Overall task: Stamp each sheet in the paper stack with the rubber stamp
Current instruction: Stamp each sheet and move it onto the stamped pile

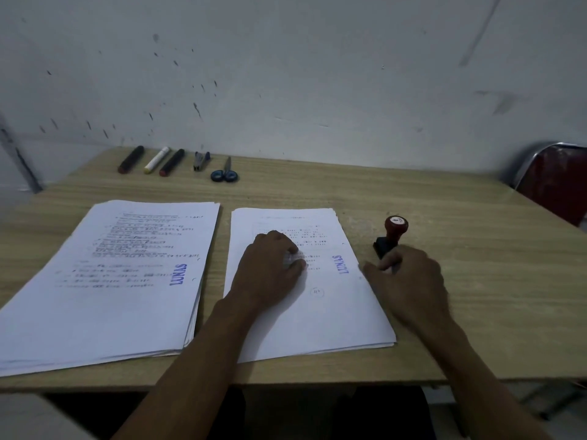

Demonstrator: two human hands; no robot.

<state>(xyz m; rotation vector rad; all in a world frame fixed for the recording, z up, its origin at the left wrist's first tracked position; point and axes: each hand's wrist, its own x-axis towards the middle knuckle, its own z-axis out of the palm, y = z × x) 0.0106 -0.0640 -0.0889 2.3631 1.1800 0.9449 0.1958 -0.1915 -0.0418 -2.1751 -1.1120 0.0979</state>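
Wooden table (444,312) with a pale grain is standing against a stained grey wall (317,58), and its near edge is running just under both forearms. At 3 o'clock the right hand (409,281) is lying on bare wood, fingers curled; it seems to be pinching the black base of the rubber stamp (391,236), but the blur is not letting me tell for sure. The stamp is tilting, its round red knob pointing to 12 o'clock, just beside the right edge of the right paper stack (333,312). The left hand (270,268) is pressing on this stack's top sheet with bent fingers, and a blue "LUNAS" mark is showing near the sheet's right edge. At 9 o'clock a thicker left paper stack (111,296) is lying apart by a narrow gap, its top sheet also marked. Open wood is lying beyond the stacks. At 11 o'clock, near the wall, three markers (152,160), a stapler (200,161) and blue-handled scissors (225,173) are lying in a row. A red chair (559,179) with a metal frame is standing at 2 o'clock.
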